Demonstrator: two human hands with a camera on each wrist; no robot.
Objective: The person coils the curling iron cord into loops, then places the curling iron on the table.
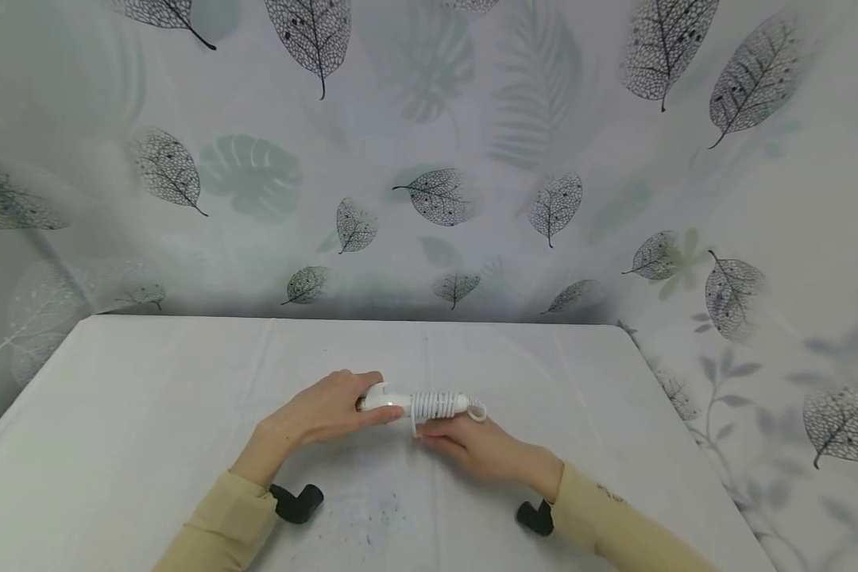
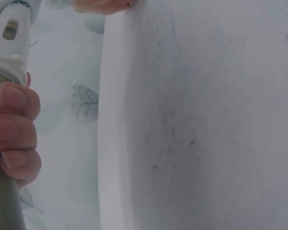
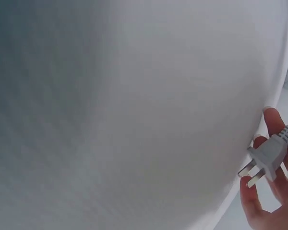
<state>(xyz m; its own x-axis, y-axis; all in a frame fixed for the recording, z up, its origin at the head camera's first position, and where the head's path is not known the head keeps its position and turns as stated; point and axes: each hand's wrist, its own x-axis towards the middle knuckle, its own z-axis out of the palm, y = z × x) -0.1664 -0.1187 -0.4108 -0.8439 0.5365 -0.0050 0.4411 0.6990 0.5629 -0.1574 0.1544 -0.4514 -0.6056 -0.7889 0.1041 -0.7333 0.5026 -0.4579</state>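
My left hand (image 1: 329, 411) grips a hair curling iron (image 1: 395, 401) above the white table. In the left wrist view, its fingers curl round the olive-grey barrel (image 2: 4, 201), just below the white handle (image 2: 12, 45). White cord (image 1: 434, 405) is wound in several turns round the handle, and a small loop sticks out at its right end. Close under the wound cord, my right hand (image 1: 475, 446) holds the cord's end. The right wrist view shows a two-pin plug (image 3: 272, 155) between its fingers, with the thumb at the metal prongs.
A white cloth covers the table (image 1: 150, 397), with dark specks (image 1: 382, 512) near the front middle. Leaf-patterned curtain (image 1: 415, 143) hangs behind and to the right. Black angled pieces sit by both wrists, one at the left sleeve (image 1: 218, 520) and one at the right sleeve (image 1: 615, 516).
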